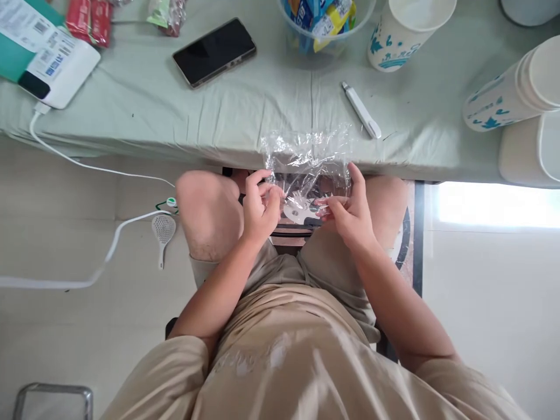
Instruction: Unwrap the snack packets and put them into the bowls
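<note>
Between my two hands a clear, crinkled plastic bag [308,154] is stretched above my lap, its far edge over the front of the table. My left hand [262,207] pinches its near left side between thumb and fingers. At the opposite side my right hand [350,210] grips the near right edge, with the index finger extended along it. The film is see-through, and I can make out nothing inside it. Just beyond the bag, to the right, a white utility knife or pen-like tool [361,111] lies on the table.
A green cloth covers the table [245,116]. On it are a phone [214,52], a clear tub [326,44] of colourful packets, a paper cup [405,35], stacked cups [511,87] and a white device [74,70]. Its white cable [105,163] hangs at the left.
</note>
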`<state>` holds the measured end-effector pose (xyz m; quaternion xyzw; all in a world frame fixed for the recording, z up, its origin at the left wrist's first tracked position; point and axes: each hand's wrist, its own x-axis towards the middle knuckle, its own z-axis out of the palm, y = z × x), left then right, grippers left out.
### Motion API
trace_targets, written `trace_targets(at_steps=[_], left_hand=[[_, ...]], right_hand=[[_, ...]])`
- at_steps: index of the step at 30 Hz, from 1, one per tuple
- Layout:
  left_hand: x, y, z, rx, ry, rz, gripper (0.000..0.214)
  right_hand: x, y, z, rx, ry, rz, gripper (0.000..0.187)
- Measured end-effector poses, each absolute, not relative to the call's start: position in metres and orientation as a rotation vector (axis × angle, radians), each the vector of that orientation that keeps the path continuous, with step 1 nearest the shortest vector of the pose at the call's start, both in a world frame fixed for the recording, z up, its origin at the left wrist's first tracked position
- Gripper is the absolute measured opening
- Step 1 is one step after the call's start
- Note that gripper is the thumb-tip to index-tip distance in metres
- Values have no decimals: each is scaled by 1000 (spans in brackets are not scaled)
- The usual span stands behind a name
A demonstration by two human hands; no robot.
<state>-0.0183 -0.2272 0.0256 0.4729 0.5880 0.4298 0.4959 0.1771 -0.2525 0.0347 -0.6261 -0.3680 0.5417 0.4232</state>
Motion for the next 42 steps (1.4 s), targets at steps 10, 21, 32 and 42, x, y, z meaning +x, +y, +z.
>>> trace_targets(at_steps=[10, 21, 32, 42], left_hand=[[-34, -237, 30, 981, 1518, 1070, 32], [-31, -187, 57, 2184, 1317, 738, 61], [-40, -150, 45, 1260, 1344, 890, 20], [-53, -173, 66, 301, 1270, 1386, 25]], right_hand=[[214, -283, 38, -1654, -1097, 968, 33], [228, -292, 48, -1656, -1265, 1051, 24], [235, -293, 37, -1666, -1130, 1004, 21], [225, -257, 51, -1068, -408, 1238, 27]])
